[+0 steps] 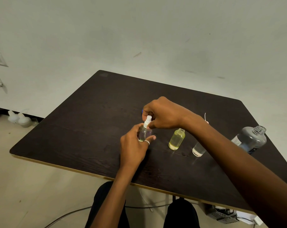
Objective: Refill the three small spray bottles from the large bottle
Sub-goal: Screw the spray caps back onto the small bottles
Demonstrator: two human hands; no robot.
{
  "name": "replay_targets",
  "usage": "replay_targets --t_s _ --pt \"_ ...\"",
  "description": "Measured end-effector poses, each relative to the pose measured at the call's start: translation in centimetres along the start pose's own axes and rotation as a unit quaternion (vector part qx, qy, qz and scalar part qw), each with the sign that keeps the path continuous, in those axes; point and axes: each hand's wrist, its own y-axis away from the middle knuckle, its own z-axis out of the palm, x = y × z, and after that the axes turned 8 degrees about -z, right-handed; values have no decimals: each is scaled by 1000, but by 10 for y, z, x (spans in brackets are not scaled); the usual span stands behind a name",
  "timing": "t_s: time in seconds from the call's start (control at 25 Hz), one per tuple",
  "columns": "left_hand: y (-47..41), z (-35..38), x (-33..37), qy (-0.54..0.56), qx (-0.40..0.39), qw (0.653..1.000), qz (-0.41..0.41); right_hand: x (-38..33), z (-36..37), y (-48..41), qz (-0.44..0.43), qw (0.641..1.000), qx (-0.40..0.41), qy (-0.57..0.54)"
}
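Note:
A small clear spray bottle (143, 133) stands on the dark table (90, 122), and my left hand (133, 145) is wrapped around its body. My right hand (162, 112) pinches the white spray cap (147, 120) at the bottle's neck. To the right stands a small yellow-tinted bottle (176, 139) with no cap. Further right, a small clear bottle (198, 149) is partly hidden by my right forearm. The large clear bottle (251, 139) stands uncapped at the table's right side.
A loose spray head with its thin white tube (205, 117) lies behind my right wrist. A bit of blue (142, 111) shows behind my right hand. White bottles (19, 119) sit on the floor by the wall at left. Cables and a wire basket lie under the table.

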Motion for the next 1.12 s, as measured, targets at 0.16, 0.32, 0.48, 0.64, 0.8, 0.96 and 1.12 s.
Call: replay_targets --t_s 0.16,0.32,0.48,0.64,0.8,0.96,1.12 --pt "0 -1 0 -4 6 1000 6 0 -1 1 -9 1000 -3 -1" --pt "1 -1 1 -6 2 1000 1 -4 -3 -1 -22 1000 -12 19" --pt "1 0 2 -13 5 1000 0 -8 -2 -6 4 998 -16 66" --pt "1 0 2 -16 10 1000 -4 -6 4 -6 47 991 -4 124" --pt "1 0 1 -11 4 1000 2 -6 -2 -2 23 996 -3 81" --pt "1 -1 1 -1 2 1000 1 -7 -14 1 -46 996 -60 51" --pt "0 0 0 -6 9 1000 5 -8 -5 -3 -12 996 -34 81"
